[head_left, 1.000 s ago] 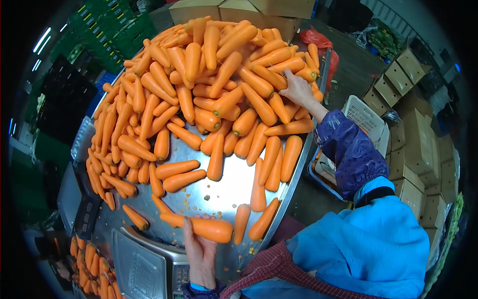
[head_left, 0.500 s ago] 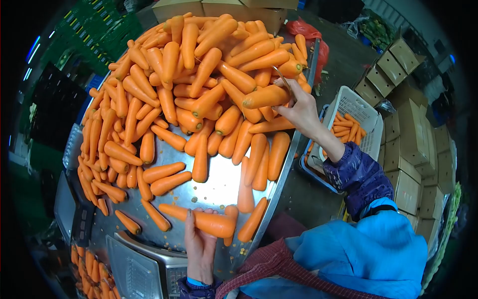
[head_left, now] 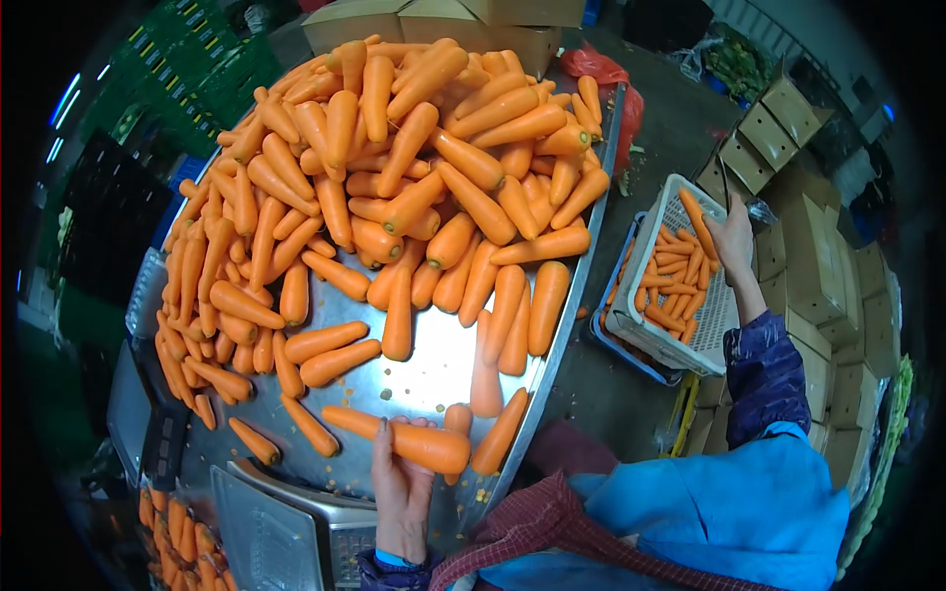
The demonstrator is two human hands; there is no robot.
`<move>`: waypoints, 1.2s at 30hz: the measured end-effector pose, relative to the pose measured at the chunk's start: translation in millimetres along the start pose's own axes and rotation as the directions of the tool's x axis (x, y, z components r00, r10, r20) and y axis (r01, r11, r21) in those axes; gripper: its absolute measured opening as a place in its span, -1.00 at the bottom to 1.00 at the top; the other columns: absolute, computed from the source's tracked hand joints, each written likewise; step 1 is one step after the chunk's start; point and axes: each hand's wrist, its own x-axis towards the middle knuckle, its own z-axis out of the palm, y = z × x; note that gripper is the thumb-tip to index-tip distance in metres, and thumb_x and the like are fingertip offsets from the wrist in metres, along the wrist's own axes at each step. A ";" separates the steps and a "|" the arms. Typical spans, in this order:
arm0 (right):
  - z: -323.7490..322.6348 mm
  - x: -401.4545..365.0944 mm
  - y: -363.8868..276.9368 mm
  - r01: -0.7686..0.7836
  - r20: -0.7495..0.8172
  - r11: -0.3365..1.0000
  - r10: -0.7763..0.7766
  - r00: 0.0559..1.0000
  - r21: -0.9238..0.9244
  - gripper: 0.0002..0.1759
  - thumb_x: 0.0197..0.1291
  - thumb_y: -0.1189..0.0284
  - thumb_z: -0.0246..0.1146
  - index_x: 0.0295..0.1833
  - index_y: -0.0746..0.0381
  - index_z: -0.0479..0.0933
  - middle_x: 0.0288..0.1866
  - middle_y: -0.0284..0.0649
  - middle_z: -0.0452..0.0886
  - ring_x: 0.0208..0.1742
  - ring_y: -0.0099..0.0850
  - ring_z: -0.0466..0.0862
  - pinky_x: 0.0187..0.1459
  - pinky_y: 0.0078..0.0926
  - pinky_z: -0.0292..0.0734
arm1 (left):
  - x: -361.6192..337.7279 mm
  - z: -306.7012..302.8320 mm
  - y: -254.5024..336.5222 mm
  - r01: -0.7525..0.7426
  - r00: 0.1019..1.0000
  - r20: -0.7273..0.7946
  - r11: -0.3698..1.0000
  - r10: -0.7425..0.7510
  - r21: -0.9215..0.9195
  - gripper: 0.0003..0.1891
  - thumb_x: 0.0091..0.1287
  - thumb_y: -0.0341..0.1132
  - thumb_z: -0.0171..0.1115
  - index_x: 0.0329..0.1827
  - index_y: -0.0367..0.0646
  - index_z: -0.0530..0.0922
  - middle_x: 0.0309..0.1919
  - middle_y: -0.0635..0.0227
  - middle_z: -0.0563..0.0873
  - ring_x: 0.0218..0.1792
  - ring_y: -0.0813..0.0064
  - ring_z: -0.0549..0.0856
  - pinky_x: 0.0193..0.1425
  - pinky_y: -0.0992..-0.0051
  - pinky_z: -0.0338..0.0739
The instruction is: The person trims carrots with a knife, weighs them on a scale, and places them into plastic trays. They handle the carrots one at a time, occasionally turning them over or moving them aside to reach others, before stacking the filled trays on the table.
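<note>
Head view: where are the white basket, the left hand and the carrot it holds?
white basket (head_left: 717, 325), head view, mesh side wall.
left hand (head_left: 399, 488), head view, middle, below the carrot.
carrot (head_left: 419, 443), head view, thick middle.

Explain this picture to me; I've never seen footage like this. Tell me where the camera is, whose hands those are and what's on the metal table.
The picture comes from a camera worn on a person's head, looking down at their own two hands; the wide lens bends the edges. The left hand grips a large carrot at the near edge of the metal table, which carries a big pile of carrots. The right hand reaches over a white basket beside the table, with carrots in it. One carrot lies at its fingers; whether the hand grips it is unclear. Cardboard boxes are stacked beyond the basket, and what looks like a weighing scale sits close to the person.
</note>
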 end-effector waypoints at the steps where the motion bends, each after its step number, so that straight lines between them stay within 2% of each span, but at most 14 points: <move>1: 3.3 5.2 -7.5 0.067 -0.006 0.990 -0.066 0.998 0.122 -0.48 -0.07 0.40 0.32 0.09 0.26 0.44 -0.11 -0.06 0.62 -0.01 -0.17 0.62 0.01 -0.31 0.48 | 1.8 -1.0 -1.6 -0.004 1.000 -0.004 1.000 0.004 -0.006 -0.73 0.33 -0.15 0.16 -0.18 -0.19 0.46 -0.29 0.19 0.59 -0.14 0.27 0.57 0.09 0.21 0.50; 5: 53.4 15.3 -91.3 0.154 0.208 0.825 -0.310 0.928 0.544 -0.64 0.01 0.35 0.30 -0.07 0.30 0.53 -0.20 -0.12 0.66 -0.16 -0.24 0.67 -0.10 -0.38 0.52 | 6.1 -0.5 -4.0 0.036 0.999 -0.003 0.999 -0.036 -0.011 -0.76 0.38 -0.18 0.07 -0.18 -0.21 0.44 -0.26 0.18 0.60 -0.11 0.29 0.58 0.10 0.26 0.48; 6: 54.4 14.4 -131.1 0.123 0.290 0.834 -0.320 0.902 0.537 -0.65 0.01 0.32 0.31 -0.11 0.30 0.55 -0.24 -0.12 0.66 -0.19 -0.25 0.67 -0.14 -0.38 0.53 | 5.9 0.2 -4.7 0.045 0.999 -0.009 0.999 -0.045 -0.011 -0.76 0.38 -0.18 0.07 -0.18 -0.21 0.44 -0.27 0.19 0.60 -0.12 0.30 0.57 0.10 0.26 0.48; 8: 93.4 18.3 -176.8 0.281 0.186 0.690 -0.520 0.834 0.667 -0.58 0.03 0.20 0.32 -0.12 0.30 0.55 -0.25 -0.03 0.65 -0.21 -0.16 0.66 -0.18 -0.34 0.53 | 3.9 -0.1 -3.0 0.038 0.999 -0.024 0.999 -0.038 -0.017 -0.76 0.38 -0.19 0.07 -0.18 -0.21 0.43 -0.28 0.19 0.59 -0.12 0.30 0.57 0.11 0.26 0.47; 9: 113.7 26.4 -195.5 0.261 0.352 0.789 -0.508 0.786 0.556 -0.47 -0.02 0.08 0.35 -0.12 0.32 0.55 -0.28 -0.03 0.65 -0.20 -0.15 0.66 -0.17 -0.33 0.53 | 2.7 -0.6 -1.3 0.040 0.999 -0.032 0.999 -0.041 -0.022 -0.77 0.38 -0.20 0.07 -0.18 -0.22 0.43 -0.28 0.20 0.58 -0.12 0.30 0.57 0.11 0.26 0.47; 12: 128.4 35.0 -244.4 0.192 0.588 0.899 -0.407 0.698 0.394 -0.44 0.00 0.10 0.34 -0.09 0.38 0.54 -0.33 -0.05 0.64 -0.27 -0.26 0.67 -0.21 -0.38 0.53 | -0.3 -2.6 4.2 0.012 0.997 -0.078 1.000 -0.014 -0.024 -0.78 0.38 -0.21 0.06 -0.19 -0.22 0.43 -0.27 0.21 0.55 -0.12 0.30 0.56 0.12 0.25 0.46; 16: 154.2 47.2 -238.7 0.203 0.406 0.682 -0.618 0.673 0.702 -0.45 -0.04 0.11 0.36 -0.10 0.36 0.55 -0.50 -0.18 0.59 -0.50 -0.41 0.61 -0.46 -0.45 0.48 | -0.8 -7.9 5.8 -0.007 0.997 -0.079 0.999 0.003 -0.053 -0.79 0.38 -0.22 0.05 -0.19 -0.22 0.42 -0.26 0.21 0.54 -0.12 0.30 0.55 0.12 0.25 0.46; 18: 110.2 50.0 -235.9 -0.091 0.723 0.866 -0.348 0.597 0.492 -0.47 -0.07 0.15 0.37 -0.09 0.35 0.55 -0.57 -0.32 0.51 -0.63 -0.57 0.47 -0.62 -0.58 0.33 | -0.8 -8.8 5.2 -0.013 0.998 -0.059 0.999 0.010 -0.045 -0.79 0.38 -0.22 0.05 -0.18 -0.21 0.42 -0.26 0.22 0.54 -0.12 0.30 0.54 0.13 0.25 0.46; 22: 59.0 18.0 -196.7 -0.240 0.718 0.753 -0.403 0.567 0.612 -0.46 -0.05 0.26 0.36 0.04 0.33 0.51 -0.59 -0.40 0.42 -0.66 -0.68 0.34 -0.64 -0.70 0.19 | 3.7 -10.9 1.6 0.011 0.999 -0.031 0.998 -0.013 -0.057 -0.79 0.38 -0.22 0.06 -0.18 -0.21 0.41 -0.26 0.23 0.54 -0.12 0.31 0.54 0.13 0.25 0.46; 26: 23.1 -13.3 -174.0 -0.474 0.675 0.481 -0.508 0.534 0.737 -0.23 -0.13 0.24 0.47 0.22 0.31 0.38 -0.55 -0.47 0.40 -0.66 -0.72 0.31 -0.64 -0.76 0.15 | 3.1 -1.3 -3.0 0.049 0.998 -0.025 0.999 -0.049 -0.018 -0.78 0.37 -0.22 0.08 -0.18 -0.22 0.41 -0.27 0.24 0.54 -0.11 0.34 0.55 0.13 0.28 0.46; 28: 17.2 -26.1 -168.6 -0.529 0.646 0.383 -0.561 0.518 0.757 -0.12 -0.17 0.24 0.50 0.28 0.29 0.30 -0.49 -0.44 0.43 -0.60 -0.72 0.37 -0.63 -0.78 0.19 | 1.5 1.6 -6.8 0.060 0.998 -0.018 0.998 -0.060 0.004 -0.78 0.37 -0.22 0.09 -0.18 -0.22 0.41 -0.27 0.24 0.54 -0.11 0.35 0.56 0.14 0.30 0.46; 30: 6.4 -37.2 -165.2 -0.583 0.687 0.398 -0.581 0.437 0.708 -0.23 -0.09 0.35 0.41 0.28 0.28 0.29 -0.22 -0.38 0.52 -0.54 -0.76 0.35 -0.57 -0.80 0.18 | -0.4 0.6 -9.9 0.063 0.998 -0.004 0.997 -0.063 0.035 -0.78 0.36 -0.22 0.10 -0.17 -0.22 0.40 -0.27 0.24 0.55 -0.10 0.36 0.57 0.13 0.31 0.48; 31: 7.7 -44.4 -166.0 -0.624 0.665 0.323 -0.598 0.449 0.712 -0.11 -0.16 0.23 0.51 0.30 0.25 0.27 -0.40 -0.41 0.44 -0.59 -0.70 0.38 -0.63 -0.79 0.18 | -3.1 1.8 -10.6 0.067 0.998 -0.009 0.997 -0.067 0.028 -0.78 0.36 -0.22 0.10 -0.17 -0.22 0.40 -0.27 0.24 0.55 -0.10 0.36 0.57 0.13 0.31 0.48; 36: -6.5 -63.6 -172.3 -0.655 0.630 0.254 -0.645 0.433 0.711 -0.11 -0.18 0.19 0.53 0.27 0.23 0.28 -0.42 -0.41 0.42 -0.61 -0.69 0.32 -0.65 -0.75 0.13 | -16.8 3.6 -9.4 0.043 0.999 0.028 0.994 -0.046 0.100 -0.78 0.37 -0.23 0.09 -0.15 -0.22 0.40 -0.25 0.21 0.57 -0.13 0.36 0.60 0.08 0.32 0.52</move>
